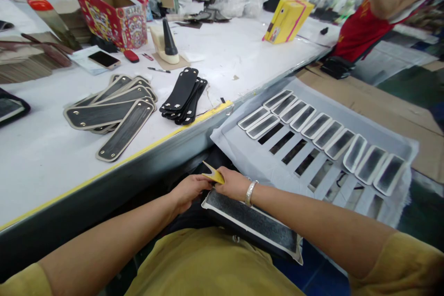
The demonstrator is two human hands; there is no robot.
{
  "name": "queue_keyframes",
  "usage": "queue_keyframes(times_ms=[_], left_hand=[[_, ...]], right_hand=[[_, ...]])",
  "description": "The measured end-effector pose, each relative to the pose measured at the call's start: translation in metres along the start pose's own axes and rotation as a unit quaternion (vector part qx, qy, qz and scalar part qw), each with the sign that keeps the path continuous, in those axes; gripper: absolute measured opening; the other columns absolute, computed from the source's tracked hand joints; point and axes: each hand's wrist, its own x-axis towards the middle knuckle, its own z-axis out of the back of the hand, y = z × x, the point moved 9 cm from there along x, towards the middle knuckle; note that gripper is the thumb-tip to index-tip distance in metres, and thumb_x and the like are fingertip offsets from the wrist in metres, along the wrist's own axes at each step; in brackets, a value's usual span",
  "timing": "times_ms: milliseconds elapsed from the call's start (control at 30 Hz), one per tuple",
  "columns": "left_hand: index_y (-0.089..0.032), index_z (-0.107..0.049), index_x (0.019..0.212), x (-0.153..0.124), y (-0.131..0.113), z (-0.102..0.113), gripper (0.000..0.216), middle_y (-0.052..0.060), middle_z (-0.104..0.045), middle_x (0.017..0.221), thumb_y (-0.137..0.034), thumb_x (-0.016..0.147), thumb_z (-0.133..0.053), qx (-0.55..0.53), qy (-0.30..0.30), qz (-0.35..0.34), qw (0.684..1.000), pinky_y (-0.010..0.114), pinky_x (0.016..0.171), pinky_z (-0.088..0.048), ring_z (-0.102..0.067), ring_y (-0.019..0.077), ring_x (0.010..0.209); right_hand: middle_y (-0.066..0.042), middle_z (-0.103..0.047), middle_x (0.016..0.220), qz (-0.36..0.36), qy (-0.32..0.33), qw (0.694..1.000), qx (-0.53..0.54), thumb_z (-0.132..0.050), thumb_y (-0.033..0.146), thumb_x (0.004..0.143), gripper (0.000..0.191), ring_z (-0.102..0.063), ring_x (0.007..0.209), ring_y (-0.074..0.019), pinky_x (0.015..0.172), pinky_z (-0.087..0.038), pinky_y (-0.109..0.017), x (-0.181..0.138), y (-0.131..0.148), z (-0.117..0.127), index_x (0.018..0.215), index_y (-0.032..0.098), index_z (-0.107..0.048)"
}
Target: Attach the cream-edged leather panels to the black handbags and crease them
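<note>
In my right hand [234,184] is a thin yellow piece [214,175] with a pointed, forked-looking end, held between thumb and fingers. My left hand [189,193] meets it from the other side, its fingers closed close to the yellow piece; whatever lies between those fingertips is hidden. Just below both hands, a long black panel [253,219] with a pale raw border lies slanted across my lap. Its upper left end is partly under my fingers. A silver bangle [251,193] circles my right wrist.
Left on the white table [45,162] are pale-edged black strips [126,129] and a stack of black strips [183,95]. Behind stand a black cone [169,37] and red box [133,25]. At right, a white sheet [236,150] bears rows of panels. A person in red stands beyond.
</note>
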Motion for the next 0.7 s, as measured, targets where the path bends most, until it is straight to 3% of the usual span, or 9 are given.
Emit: queue_keyframes(times_ms=[100, 200, 233, 333, 433, 500, 700], left_hand=[[-0.017, -0.07, 0.101, 0.002, 0.009, 0.0, 0.039, 0.006, -0.071, 0.088, -0.019, 0.062, -0.064, -0.069, 0.023, -0.007, 0.997, 0.028, 0.072, -0.042, -0.062, 0.0182, 0.078], [-0.015, -0.068, 0.104, 0.002, 0.012, -0.002, 0.041, 0.008, -0.071, 0.093, -0.021, 0.065, -0.063, -0.119, 0.042, -0.029, 0.992, 0.028, 0.076, -0.043, -0.062, 0.0199, 0.084], [-0.014, -0.067, 0.105, 0.001, 0.012, -0.003, 0.041, 0.009, -0.07, 0.094, -0.021, 0.065, -0.063, -0.13, 0.046, -0.038, 0.99, 0.028, 0.075, -0.044, -0.062, 0.0199, 0.083], [-0.014, -0.067, 0.105, 0.0, 0.014, -0.007, 0.04, 0.008, -0.07, 0.095, -0.022, 0.066, -0.063, -0.157, 0.047, -0.059, 0.985, 0.028, 0.073, -0.044, -0.062, 0.0194, 0.081], [-0.014, -0.068, 0.103, 0.001, 0.017, -0.007, 0.037, 0.007, -0.07, 0.095, -0.026, 0.068, -0.061, -0.18, 0.031, -0.077, 0.98, 0.028, 0.077, -0.044, -0.061, 0.0208, 0.086], [-0.014, -0.068, 0.102, 0.002, 0.019, -0.007, 0.036, 0.007, -0.07, 0.098, -0.032, 0.071, -0.059, -0.206, 0.032, -0.084, 0.974, 0.03, 0.082, -0.044, -0.061, 0.0225, 0.093], [-0.01, -0.067, 0.101, 0.004, 0.015, -0.01, 0.048, 0.011, -0.068, 0.102, -0.049, 0.078, -0.053, -0.24, 0.061, -0.093, 0.964, 0.035, 0.093, -0.04, -0.058, 0.0262, 0.105]], right_hand=[[0.0, -0.054, 0.072, 0.037, 0.026, 0.998, 0.048, -0.064, 0.028, 0.066, 0.033, -0.049, 0.065, -0.0146, 0.057, -0.034, -0.025, 0.003, -0.002, 0.003, 0.095, 0.015, -0.056], [0.006, -0.046, 0.062, 0.082, 0.028, 0.972, 0.218, -0.065, 0.037, 0.068, 0.041, -0.042, 0.054, -0.0099, 0.053, -0.033, -0.023, 0.005, 0.001, 0.018, 0.102, 0.015, -0.054], [0.007, -0.045, 0.061, 0.094, 0.01, 0.948, 0.305, -0.063, 0.042, 0.071, 0.045, -0.04, 0.052, -0.0092, 0.052, -0.032, -0.023, 0.005, 0.002, 0.028, 0.105, 0.015, -0.052], [0.007, -0.045, 0.061, 0.116, -0.047, 0.838, 0.532, -0.059, 0.052, 0.073, 0.052, -0.039, 0.05, -0.0083, 0.052, -0.034, -0.024, 0.007, 0.008, 0.049, 0.111, 0.017, -0.049], [0.008, -0.044, 0.06, 0.122, -0.058, 0.756, 0.641, -0.058, 0.055, 0.074, 0.052, -0.037, 0.048, -0.0079, 0.054, -0.038, -0.024, 0.014, 0.018, 0.05, 0.111, 0.02, -0.05], [0.008, -0.043, 0.057, 0.122, -0.037, 0.736, 0.664, -0.053, 0.059, 0.076, 0.052, -0.034, 0.044, -0.0073, 0.05, -0.036, -0.023, 0.023, 0.027, 0.041, 0.109, 0.02, -0.051], [0.009, -0.034, 0.05, 0.165, 0.074, 0.724, 0.665, -0.043, 0.062, 0.081, 0.049, -0.018, 0.038, -0.0056, 0.039, -0.019, -0.019, 0.043, 0.06, 0.019, 0.097, 0.018, -0.056]])
